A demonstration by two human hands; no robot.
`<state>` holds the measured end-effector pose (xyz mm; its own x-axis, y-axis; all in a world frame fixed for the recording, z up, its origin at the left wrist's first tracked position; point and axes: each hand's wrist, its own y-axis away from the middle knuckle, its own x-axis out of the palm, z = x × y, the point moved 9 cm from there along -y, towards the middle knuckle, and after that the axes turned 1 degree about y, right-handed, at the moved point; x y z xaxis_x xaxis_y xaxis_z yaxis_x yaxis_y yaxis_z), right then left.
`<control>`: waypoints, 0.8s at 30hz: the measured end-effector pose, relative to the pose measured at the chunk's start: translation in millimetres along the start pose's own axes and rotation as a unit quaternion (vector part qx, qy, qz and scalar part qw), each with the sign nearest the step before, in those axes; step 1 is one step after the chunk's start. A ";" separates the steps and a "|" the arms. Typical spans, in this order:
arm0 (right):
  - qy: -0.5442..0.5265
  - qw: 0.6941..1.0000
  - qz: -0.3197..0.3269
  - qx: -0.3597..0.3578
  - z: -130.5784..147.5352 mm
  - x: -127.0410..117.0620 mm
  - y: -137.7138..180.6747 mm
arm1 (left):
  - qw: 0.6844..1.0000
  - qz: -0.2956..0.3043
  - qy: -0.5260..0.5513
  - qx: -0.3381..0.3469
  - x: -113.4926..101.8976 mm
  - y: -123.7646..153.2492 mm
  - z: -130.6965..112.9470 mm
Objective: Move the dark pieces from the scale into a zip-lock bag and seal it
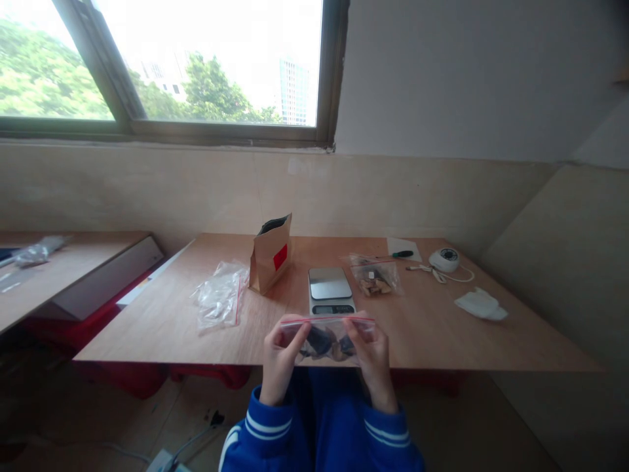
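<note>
Left hand and right hand are each pinching closed on an end of the zip bag, holding it at the counter edge, just before the scale. Bag: clear, limp film, red seal, dark lumpy contents. Risk: slick film slipping, or an unsealed strip spilling pieces floorward.

I hold a clear zip bag (red strip on top) upright at the desk's near edge, dark pieces inside.
</note>
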<state>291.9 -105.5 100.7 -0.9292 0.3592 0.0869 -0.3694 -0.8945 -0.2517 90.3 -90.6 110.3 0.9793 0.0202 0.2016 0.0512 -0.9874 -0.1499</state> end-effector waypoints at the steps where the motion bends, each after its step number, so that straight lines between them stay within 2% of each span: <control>1: 0.002 1.000 0.003 -0.003 1.9 -0.2 -0.3 | 1.000 0.000 -0.006 0.001 0.3 0.0 -0.8; 9: -0.014 0.996 0.086 -0.016 13.6 14.9 -0.3 | 1.000 -0.002 -0.021 0.020 1.3 0.1 -8.9; 14: -0.016 0.996 0.091 -0.012 16.3 16.0 2.5 | 0.999 0.001 -0.029 0.044 1.2 2.4 -15.0; 17: -0.017 0.997 0.069 -0.025 20.8 13.3 4.0 | 0.997 -0.004 -0.047 0.054 0.3 4.9 -18.4; 22: -0.005 0.998 0.042 -0.043 27.6 17.3 0.9 | 0.994 -0.037 -0.071 0.076 -4.1 4.0 -25.6; 24: -0.017 0.997 0.063 -0.051 33.7 24.3 -4.9 | 0.994 -0.051 -0.058 0.079 -7.1 0.5 -27.6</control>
<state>270.7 -101.4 136.6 -0.9685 0.2354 0.0808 -0.2486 -0.8992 -0.3600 78.0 -95.6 135.6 0.9829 0.1468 0.1114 0.1733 -0.9423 -0.2864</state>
